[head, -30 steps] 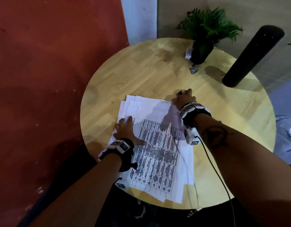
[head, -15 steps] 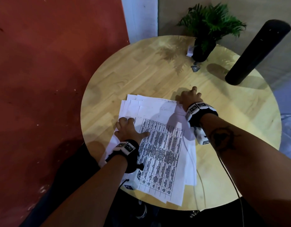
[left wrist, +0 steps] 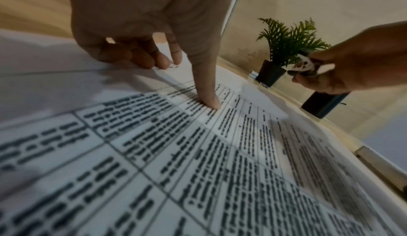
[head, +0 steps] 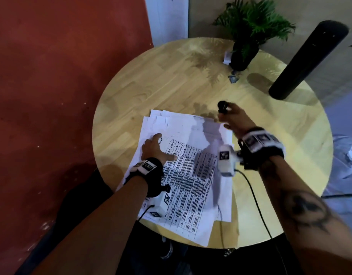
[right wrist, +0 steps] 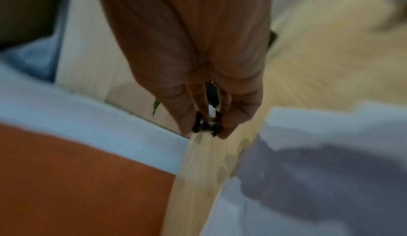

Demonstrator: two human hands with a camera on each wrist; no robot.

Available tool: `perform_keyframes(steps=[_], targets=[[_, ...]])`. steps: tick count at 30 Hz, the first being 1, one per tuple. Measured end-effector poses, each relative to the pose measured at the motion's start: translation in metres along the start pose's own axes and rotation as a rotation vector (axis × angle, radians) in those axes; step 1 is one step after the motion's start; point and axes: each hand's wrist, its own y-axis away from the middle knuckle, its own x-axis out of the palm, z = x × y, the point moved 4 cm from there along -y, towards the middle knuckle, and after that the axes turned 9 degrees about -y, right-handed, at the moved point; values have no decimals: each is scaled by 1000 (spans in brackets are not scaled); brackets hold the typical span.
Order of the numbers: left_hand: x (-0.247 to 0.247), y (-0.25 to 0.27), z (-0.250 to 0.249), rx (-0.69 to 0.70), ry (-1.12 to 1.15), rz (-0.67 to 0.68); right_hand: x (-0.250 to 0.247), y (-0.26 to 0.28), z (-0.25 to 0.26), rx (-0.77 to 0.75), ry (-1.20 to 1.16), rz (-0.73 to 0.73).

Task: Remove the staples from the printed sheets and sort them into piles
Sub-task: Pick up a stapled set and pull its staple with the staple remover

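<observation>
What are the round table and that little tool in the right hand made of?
Table: looks like pale wood with a smooth, faintly glossy finish; plank seams and grain show. Tool pinched by the right hand: seemingly shiny metal with black, probably plastic grips; too blurred to be sure.

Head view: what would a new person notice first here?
The printed sheets fan out across the near part of the round wooden table, pressed down by the left hand. Above their far edge, the right hand pinches a small black staple remover.
</observation>
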Motion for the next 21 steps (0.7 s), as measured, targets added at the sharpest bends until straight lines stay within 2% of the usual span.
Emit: perform_keyframes(steps=[3, 5, 7, 9, 11, 15, 17, 21], targets=[[2, 2, -1, -7, 42, -22, 23, 59, -39, 270, -557, 100], [2, 5, -4, -5, 40, -54, 40, 84, -68, 345, -703, 154], [1, 10, -5, 2, 24, -76, 51, 97, -88, 341, -652, 124], [-4, 15, -7, 28, 1, -98, 58, 99, -98, 283, -481, 58], [-17, 17, -16, 92, -90, -132, 64, 101, -98, 215, -290, 82], [-43, 12, -54, 314, -564, -178, 68, 102, -92, 91, -19, 99], [-47, 4, -67, 376, -743, -109, 70, 103, -93, 66, -7, 119], [-37, -13, -70, 435, -963, 117, 71, 97, -101, 90, -38, 142]])
